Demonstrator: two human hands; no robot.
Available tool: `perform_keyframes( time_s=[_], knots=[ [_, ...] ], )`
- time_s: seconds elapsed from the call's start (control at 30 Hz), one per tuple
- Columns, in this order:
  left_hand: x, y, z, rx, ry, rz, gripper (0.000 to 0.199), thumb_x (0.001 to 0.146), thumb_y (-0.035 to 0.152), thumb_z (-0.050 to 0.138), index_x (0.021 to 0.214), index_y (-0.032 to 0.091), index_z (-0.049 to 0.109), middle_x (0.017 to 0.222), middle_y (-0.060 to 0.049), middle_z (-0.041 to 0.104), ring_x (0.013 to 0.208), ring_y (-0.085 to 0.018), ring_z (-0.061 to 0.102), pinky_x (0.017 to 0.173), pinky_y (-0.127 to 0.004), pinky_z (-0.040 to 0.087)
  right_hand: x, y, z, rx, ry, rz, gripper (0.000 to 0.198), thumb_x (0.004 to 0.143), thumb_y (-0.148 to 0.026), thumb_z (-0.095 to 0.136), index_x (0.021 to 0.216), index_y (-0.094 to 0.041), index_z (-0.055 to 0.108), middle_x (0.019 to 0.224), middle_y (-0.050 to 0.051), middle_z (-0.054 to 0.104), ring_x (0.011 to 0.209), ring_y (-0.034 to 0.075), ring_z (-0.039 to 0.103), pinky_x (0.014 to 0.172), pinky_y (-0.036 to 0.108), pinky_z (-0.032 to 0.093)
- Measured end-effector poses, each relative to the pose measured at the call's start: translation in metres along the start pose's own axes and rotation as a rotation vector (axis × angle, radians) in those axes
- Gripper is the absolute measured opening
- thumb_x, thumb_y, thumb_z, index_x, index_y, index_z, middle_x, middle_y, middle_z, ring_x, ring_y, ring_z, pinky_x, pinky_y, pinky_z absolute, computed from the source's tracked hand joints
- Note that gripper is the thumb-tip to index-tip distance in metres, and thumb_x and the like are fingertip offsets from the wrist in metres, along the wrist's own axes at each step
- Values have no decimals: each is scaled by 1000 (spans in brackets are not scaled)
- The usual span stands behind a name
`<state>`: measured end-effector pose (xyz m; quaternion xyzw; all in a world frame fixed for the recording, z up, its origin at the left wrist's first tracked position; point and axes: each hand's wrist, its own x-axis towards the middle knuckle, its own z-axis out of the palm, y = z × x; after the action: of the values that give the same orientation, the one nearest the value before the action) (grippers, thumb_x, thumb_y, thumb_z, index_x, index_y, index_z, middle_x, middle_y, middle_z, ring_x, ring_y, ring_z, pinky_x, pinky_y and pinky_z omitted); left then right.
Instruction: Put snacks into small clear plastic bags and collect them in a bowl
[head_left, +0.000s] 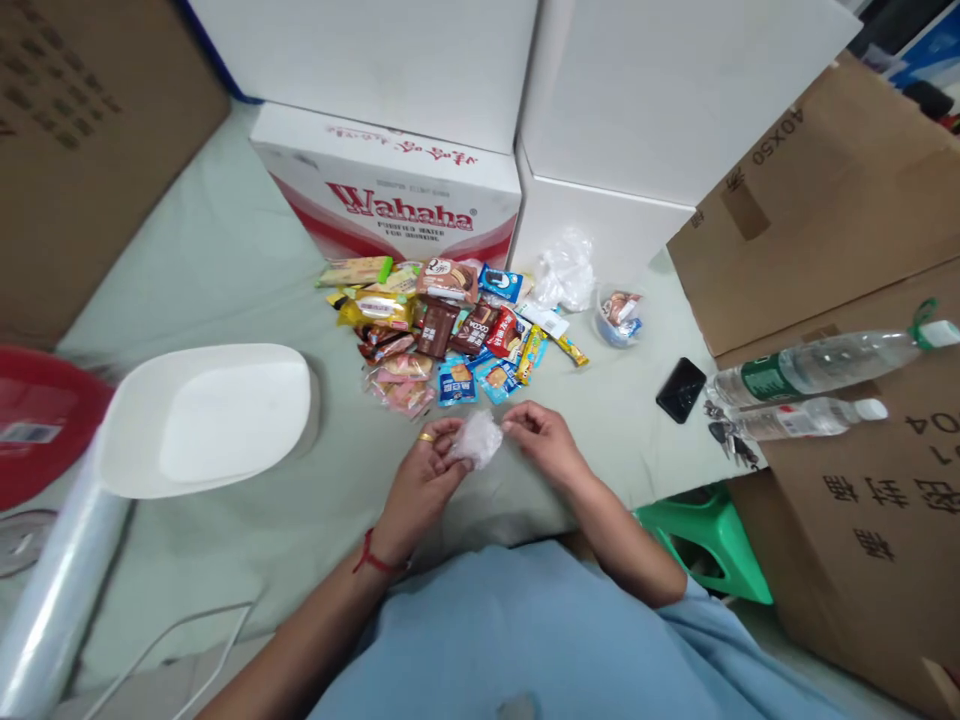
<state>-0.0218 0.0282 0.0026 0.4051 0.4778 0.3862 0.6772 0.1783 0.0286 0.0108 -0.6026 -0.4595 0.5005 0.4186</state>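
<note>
A small crumpled clear plastic bag (pixel 478 440) is pinched between the thumb and fingers of my left hand (pixel 427 475), which wears a gold ring. My right hand (pixel 547 440) has its thumb and fingertips pressed together at the bag's right edge. Just beyond my hands lies a heap of wrapped snacks: blue packets (pixel 457 382), brown cocoa packets (pixel 437 328), a red packet (pixel 508 333), a yellow-wrapped snack (pixel 375 310) and pink-and-clear wrapped pieces (pixel 405 382). Behind them on the right sits a bunched clear plastic bag (pixel 566 270), beside a clear round tub (pixel 619 316) with snacks inside.
A white basin (pixel 304 400) stands on the left, near a roll of clear film (pixel 64 590) and a red object (pixel 45 425). White boxes and a Wahaha carton (pixel 405 210) line the back. At right are a phone (pixel 681 390), keys (pixel 731 445), two bottles (pixel 817 365) and a green stool (pixel 705 540).
</note>
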Motion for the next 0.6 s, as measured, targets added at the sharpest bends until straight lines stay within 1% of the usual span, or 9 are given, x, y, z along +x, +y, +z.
perform_keyframes(
  time_s=[0.07,0.17,0.23,0.3,0.4,0.47,0.5,0.53,0.6],
  knots=[
    [2,-1,-2,-51,69,-7,61,65,41,86,113,21,54,107,-7,74,95,-23,73,87,-37,57,5,-2,-8,70,13,55,31,78,-52,77,84,-23,67,63,-5,52,52,11,39,48,24,32],
    [5,-6,-10,-75,190,-12,62,62,41,86,110,21,51,104,-6,75,93,-23,73,88,-37,56,6,-7,-14,121,76,61,35,74,-54,80,85,-23,66,62,-7,49,50,9,33,46,23,27],
    [5,-10,-15,-39,212,2,59,66,41,82,110,21,50,102,-6,75,93,-23,74,88,-38,57,2,-11,-8,127,57,62,38,76,-56,79,85,-23,65,64,-6,50,51,9,34,46,23,27],
    [3,-13,-18,78,212,52,49,72,39,76,111,21,52,102,-7,76,94,-24,74,89,-39,57,-4,-13,4,126,-3,84,41,80,-61,76,85,-22,64,67,-5,53,52,9,37,45,23,29],
    [-2,-17,-15,393,241,175,36,80,31,64,114,23,58,108,-8,76,99,-26,75,93,-41,57,-9,-13,27,153,-107,144,47,82,-68,73,89,-22,62,72,-3,57,54,10,42,44,23,31],
    [-5,-18,-12,529,218,241,36,82,27,62,118,25,60,114,-8,76,104,-27,74,97,-42,56,-8,-13,39,173,-154,156,48,79,-67,75,88,-22,62,69,-4,55,54,11,43,44,23,34],
    [-6,-19,-10,529,182,261,39,82,28,63,121,25,60,118,-8,75,108,-27,73,98,-42,56,-6,-12,42,179,-162,147,47,78,-66,77,86,-22,61,66,-5,53,53,11,42,45,23,35],
    [-7,-20,-8,483,136,274,42,82,30,66,124,25,59,122,-9,73,113,-28,72,99,-41,56,-4,-12,44,185,-159,132,45,77,-63,79,84,-22,61,64,-6,52,53,10,43,47,24,37],
    [-7,-21,-6,306,75,264,47,85,39,69,127,25,57,130,-10,70,122,-28,68,100,-40,56,0,-10,44,198,-136,97,42,77,-60,80,81,-22,61,61,-6,52,52,10,44,51,24,39]
  ],
)
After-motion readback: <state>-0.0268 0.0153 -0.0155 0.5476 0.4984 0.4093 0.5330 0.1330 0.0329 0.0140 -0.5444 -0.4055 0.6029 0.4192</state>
